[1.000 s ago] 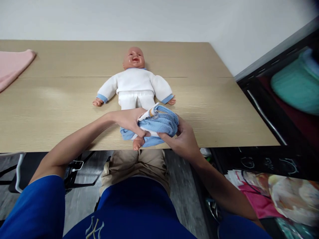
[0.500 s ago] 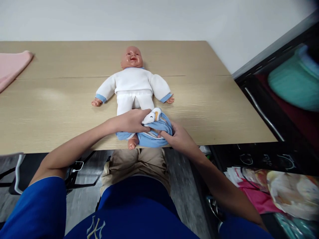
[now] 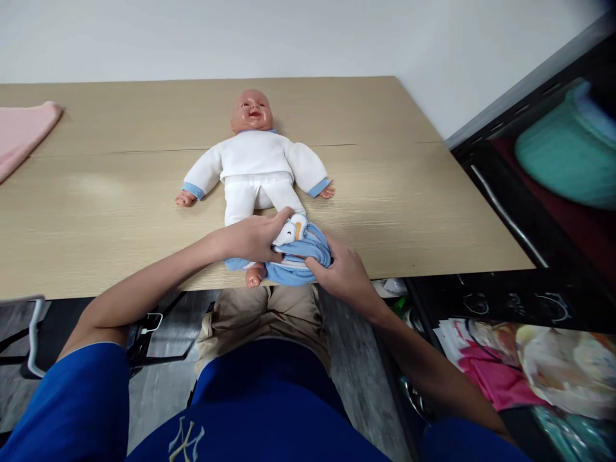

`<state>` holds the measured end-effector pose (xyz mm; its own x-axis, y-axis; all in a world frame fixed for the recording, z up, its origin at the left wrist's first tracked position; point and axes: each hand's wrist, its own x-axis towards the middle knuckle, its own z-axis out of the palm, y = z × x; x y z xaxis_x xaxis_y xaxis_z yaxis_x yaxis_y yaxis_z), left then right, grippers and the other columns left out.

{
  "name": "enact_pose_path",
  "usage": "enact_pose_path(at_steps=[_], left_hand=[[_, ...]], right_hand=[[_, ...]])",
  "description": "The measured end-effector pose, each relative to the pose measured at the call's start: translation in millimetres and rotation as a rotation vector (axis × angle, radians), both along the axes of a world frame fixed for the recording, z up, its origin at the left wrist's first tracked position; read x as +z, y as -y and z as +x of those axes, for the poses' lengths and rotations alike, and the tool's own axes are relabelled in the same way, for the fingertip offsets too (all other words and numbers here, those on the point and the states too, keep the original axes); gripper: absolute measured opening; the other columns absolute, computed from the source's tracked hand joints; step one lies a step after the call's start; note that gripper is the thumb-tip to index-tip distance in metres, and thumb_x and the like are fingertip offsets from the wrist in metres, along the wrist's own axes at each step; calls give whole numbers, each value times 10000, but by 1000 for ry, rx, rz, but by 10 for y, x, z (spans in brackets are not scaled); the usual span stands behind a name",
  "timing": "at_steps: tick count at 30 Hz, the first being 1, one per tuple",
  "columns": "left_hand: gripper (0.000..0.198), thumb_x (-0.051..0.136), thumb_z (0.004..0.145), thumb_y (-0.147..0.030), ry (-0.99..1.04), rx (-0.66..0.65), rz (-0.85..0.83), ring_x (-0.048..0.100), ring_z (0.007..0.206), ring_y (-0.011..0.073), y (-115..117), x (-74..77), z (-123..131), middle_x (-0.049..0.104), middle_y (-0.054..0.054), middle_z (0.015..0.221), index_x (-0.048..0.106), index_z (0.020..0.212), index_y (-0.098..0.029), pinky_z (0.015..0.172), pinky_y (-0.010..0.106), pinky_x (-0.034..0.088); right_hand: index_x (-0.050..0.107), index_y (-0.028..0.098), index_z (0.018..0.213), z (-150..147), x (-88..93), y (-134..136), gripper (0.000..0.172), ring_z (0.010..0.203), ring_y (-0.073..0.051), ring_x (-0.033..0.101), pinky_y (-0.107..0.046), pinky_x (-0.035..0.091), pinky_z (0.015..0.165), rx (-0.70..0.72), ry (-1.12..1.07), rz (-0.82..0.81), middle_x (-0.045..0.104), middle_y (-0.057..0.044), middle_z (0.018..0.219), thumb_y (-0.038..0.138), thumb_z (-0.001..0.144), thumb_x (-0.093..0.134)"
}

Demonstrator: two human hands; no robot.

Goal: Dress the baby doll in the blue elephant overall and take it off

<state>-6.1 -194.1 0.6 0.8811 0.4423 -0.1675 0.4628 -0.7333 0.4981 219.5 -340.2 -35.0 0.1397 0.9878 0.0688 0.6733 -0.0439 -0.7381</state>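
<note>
A baby doll (image 3: 257, 163) in a white top and white trousers lies on its back on the wooden table (image 3: 96, 212), head away from me. A bunched light blue garment (image 3: 301, 260) with a white and orange patch sits over the doll's lower legs near the table's front edge. My left hand (image 3: 255, 234) grips the garment's upper left side, thumb by the white patch. My right hand (image 3: 339, 273) pinches its right edge. One bare doll foot (image 3: 253, 277) sticks out below the cloth.
A pink cloth (image 3: 22, 131) lies at the table's far left. To the right stands a dark shelf unit (image 3: 529, 212) holding a teal bundle (image 3: 568, 151) and colourful items lower down. A white wall runs behind the table.
The blue garment has been pressed lower and more compact over the doll's legs. Both hands have shifted slightly towards the doll and closer together.
</note>
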Motion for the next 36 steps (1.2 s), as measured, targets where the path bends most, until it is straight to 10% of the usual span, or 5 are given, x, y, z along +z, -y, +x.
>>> enact_pose_path(at_steps=[13, 27, 36], left_hand=[[850, 871, 797, -317, 378, -2, -390, 722, 1421, 341, -139, -170, 37, 699, 159, 1485, 503, 1555, -209, 1214, 472, 602], [912, 900, 795, -309, 439, 4, -600, 630, 1620, 375, -263, -54, -36, 666, 199, 1666, 554, 1630, -183, 1375, 532, 498], [616, 952, 809, -329, 526, -14, -479, 774, 1303, 345, -317, -9, -23, 828, 109, 1344, 763, 1376, -181, 1159, 439, 613]], right_hand=[[694, 240, 1335, -35, -334, 49, 423, 1323, -358, 680, -585, 558, 1268, -74, -258, 111, 686, -133, 1358, 343, 924, 700], [546, 303, 1380, -138, -282, 68, 508, 1188, -280, 767, -418, 682, 1015, -28, -560, 8, 745, -77, 1288, 452, 969, 805], [669, 291, 1309, -5, -298, -89, 468, 1162, -286, 756, -409, 656, 957, -25, -524, 303, 731, -83, 1305, 407, 926, 911]])
